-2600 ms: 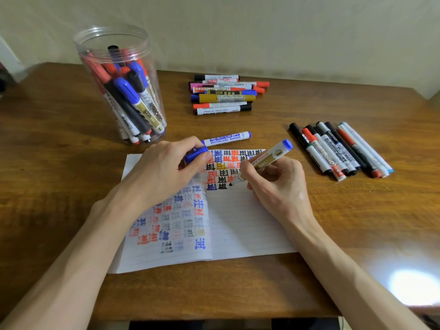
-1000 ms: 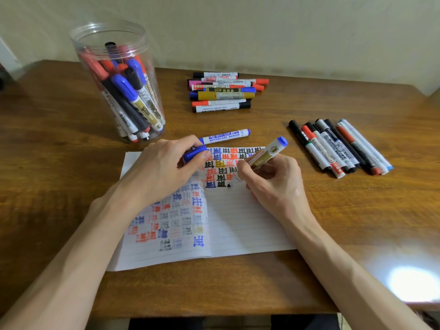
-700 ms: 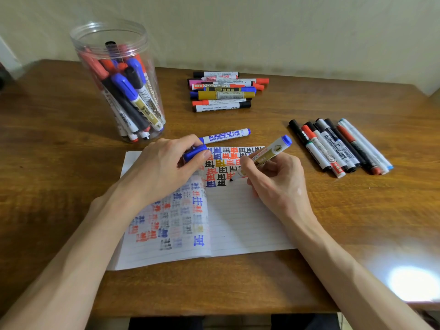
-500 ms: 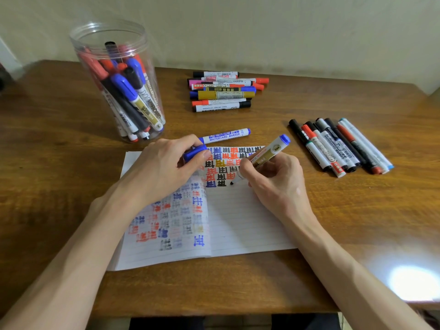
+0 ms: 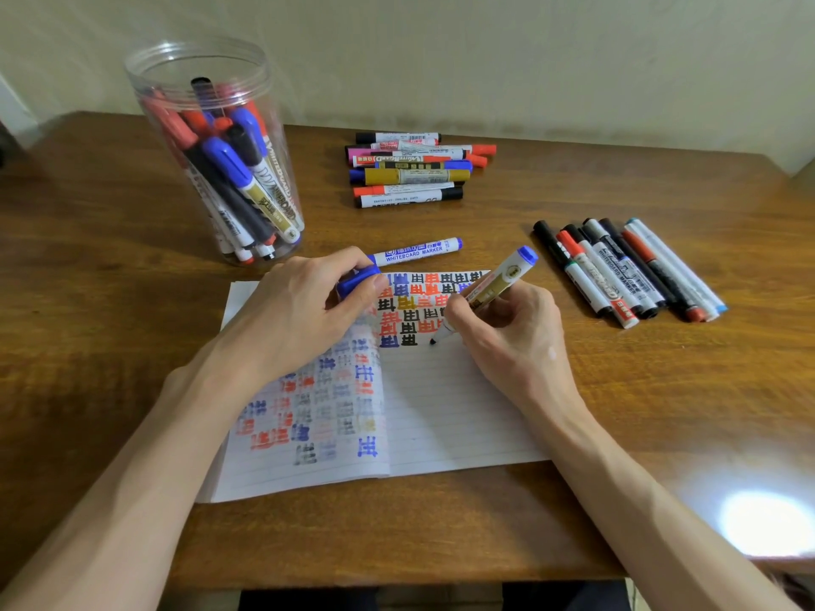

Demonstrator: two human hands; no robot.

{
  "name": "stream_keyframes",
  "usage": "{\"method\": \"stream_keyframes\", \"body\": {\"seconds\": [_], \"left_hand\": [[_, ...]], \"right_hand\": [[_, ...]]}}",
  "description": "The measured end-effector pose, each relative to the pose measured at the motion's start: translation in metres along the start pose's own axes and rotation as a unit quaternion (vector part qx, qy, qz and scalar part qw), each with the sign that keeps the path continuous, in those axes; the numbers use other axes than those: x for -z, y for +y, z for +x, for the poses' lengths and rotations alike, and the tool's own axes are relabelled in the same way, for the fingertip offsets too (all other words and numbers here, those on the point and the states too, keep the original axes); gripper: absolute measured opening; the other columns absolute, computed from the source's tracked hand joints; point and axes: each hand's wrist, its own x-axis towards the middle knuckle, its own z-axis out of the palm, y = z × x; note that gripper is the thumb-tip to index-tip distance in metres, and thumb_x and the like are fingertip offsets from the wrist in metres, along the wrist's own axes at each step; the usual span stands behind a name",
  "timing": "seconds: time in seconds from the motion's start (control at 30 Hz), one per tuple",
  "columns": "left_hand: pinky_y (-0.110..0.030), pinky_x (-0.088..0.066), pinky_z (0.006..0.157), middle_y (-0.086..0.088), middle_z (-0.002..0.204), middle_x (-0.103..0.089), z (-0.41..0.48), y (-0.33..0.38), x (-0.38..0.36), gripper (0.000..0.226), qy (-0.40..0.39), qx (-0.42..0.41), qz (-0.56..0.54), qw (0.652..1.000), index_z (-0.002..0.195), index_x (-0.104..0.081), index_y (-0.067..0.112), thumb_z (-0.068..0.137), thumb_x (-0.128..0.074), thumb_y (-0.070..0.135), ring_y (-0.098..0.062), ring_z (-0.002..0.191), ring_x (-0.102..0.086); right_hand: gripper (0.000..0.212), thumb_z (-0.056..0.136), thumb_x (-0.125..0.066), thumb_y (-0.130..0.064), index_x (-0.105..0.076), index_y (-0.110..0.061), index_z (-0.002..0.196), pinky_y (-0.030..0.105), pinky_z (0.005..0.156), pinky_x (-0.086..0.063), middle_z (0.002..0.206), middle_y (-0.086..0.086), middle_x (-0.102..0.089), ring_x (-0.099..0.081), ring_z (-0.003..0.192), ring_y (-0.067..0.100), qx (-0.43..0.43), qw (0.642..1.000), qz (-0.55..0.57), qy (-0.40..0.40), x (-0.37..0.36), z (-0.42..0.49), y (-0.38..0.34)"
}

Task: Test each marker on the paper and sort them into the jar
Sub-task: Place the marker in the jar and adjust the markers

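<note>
testing a blue-ended marker on the paper

the marker (image 5: 494, 284) is pinched near its nib by the right hand (image 5: 511, 332), and its tip appears to touch the lined paper (image 5: 441, 412) just right of the last black mark. a blue cap (image 5: 357, 280) is gripped by the left hand (image 5: 300, 310), which rests on the page. short, firm strokes should be drawn in the bare space with the sheet held flat, so that ink strength can be judged before the jar (image 5: 220, 169), far left on the tabletop (image 5: 573, 500), is used.
</note>
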Motion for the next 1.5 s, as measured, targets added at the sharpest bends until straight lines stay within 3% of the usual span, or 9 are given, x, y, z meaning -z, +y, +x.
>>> {"method": "stream_keyframes", "body": {"seconds": [0.17,0.27,0.4,0.5,0.87,0.97,1.17,1.3,1.5], "left_hand": [[-0.018,-0.050,0.067,0.017,0.092,-0.069,-0.001,0.005,0.001,0.017,0.006,-0.030,-0.095,0.995,0.104,-0.064,0.028,0.103,-0.054,0.043,-0.004,0.092,-0.067],[-0.011,-0.045,0.072,0.018,0.105,-0.067,-0.001,0.007,0.001,0.018,0.014,-0.054,-0.118,0.991,0.117,-0.066,0.026,0.102,-0.058,0.034,-0.002,0.100,-0.063],[-0.013,-0.053,0.076,0.028,0.112,-0.063,-0.002,0.008,0.001,0.039,-0.004,-0.051,-0.130,0.990,0.132,-0.063,0.030,0.094,-0.060,0.038,0.007,0.109,-0.061],[-0.015,-0.057,0.080,0.027,0.116,-0.065,-0.003,0.008,0.001,0.039,-0.011,-0.036,-0.152,0.988,0.127,-0.062,0.036,0.088,-0.064,0.042,0.010,0.111,-0.062],[-0.037,-0.061,0.071,0.017,0.103,-0.072,-0.004,0.011,-0.001,0.029,-0.001,-0.054,-0.158,0.986,0.118,-0.067,0.028,0.091,-0.068,0.039,-0.010,0.096,-0.072],[-0.030,-0.059,0.073,0.018,0.103,-0.072,-0.003,0.012,-0.001,0.027,0.002,-0.054,-0.151,0.987,0.119,-0.068,0.027,0.094,-0.066,0.036,-0.007,0.095,-0.071],[-0.027,-0.060,0.067,0.016,0.107,-0.071,-0.001,0.008,0.000,0.029,0.016,-0.038,-0.145,0.989,0.121,-0.067,0.026,0.096,-0.061,0.040,-0.004,0.098,-0.070],[-0.016,-0.054,0.072,0.020,0.109,-0.069,0.000,0.006,-0.001,0.030,0.024,-0.054,-0.126,0.990,0.120,-0.070,0.027,0.094,-0.062,0.039,0.003,0.104,-0.065],[-0.009,-0.046,0.071,0.018,0.101,-0.069,0.000,0.005,-0.003,0.030,0.056,-0.073,-0.123,0.988,0.117,-0.075,0.020,0.091,-0.066,0.031,0.006,0.093,-0.063]], "right_hand": [[0.016,0.096,-0.070,-0.016,-0.072,-0.009,0.081,0.018,0.053,-0.048,0.069,-0.006,-0.075,-0.067,0.057,0.003,-0.031,0.995,0.093,0.011,0.004,0.002,0.000],[0.006,0.099,-0.069,-0.013,-0.072,-0.009,0.095,0.026,0.055,-0.050,0.072,0.011,-0.073,-0.068,0.060,0.017,-0.034,0.984,0.173,0.008,0.008,0.006,-0.002],[0.004,0.100,-0.071,-0.017,-0.070,-0.013,0.101,0.032,0.060,-0.053,0.080,0.013,-0.076,-0.074,0.069,0.026,-0.034,0.971,0.238,-0.009,0.011,0.007,-0.002],[0.016,0.096,-0.074,-0.029,-0.070,-0.015,0.102,0.035,0.064,-0.053,0.084,0.013,-0.077,-0.075,0.073,0.029,-0.031,0.965,0.259,-0.018,0.010,0.007,-0.003],[0.011,0.093,-0.077,-0.026,-0.075,-0.018,0.100,0.029,0.063,-0.054,0.083,0.005,-0.079,-0.074,0.072,0.018,0.010,0.969,0.232,-0.084,0.006,0.004,-0.002],[0.020,0.082,-0.083,-0.029,-0.079,-0.018,0.099,0.023,0.063,-0.053,0.082,-0.002,-0.078,-0.070,0.072,0.007,-0.001,0.970,0.225,-0.092,0.010,0.005,-0.002],[0.032,0.092,-0.071,-0.034,-0.078,-0.010,0.112,0.032,0.069,-0.056,0.098,0.012,-0.081,-0.075,0.080,0.022,-0.078,0.947,0.272,-0.152,0.022,0.011,-0.003],[0.028,0.097,-0.071,-0.027,-0.074,-0.013,0.121,0.033,0.061,-0.059,0.093,0.007,-0.081,-0.077,0.076,0.024,-0.003,0.973,0.143,-0.178,0.026,0.010,0.000],[0.027,0.100,-0.071,-0.024,-0.074,-0.010,0.122,0.032,0.061,-0.058,0.089,0.004,-0.079,-0.074,0.071,0.019,0.045,0.976,0.117,-0.180,0.023,0.012,0.005]]}}
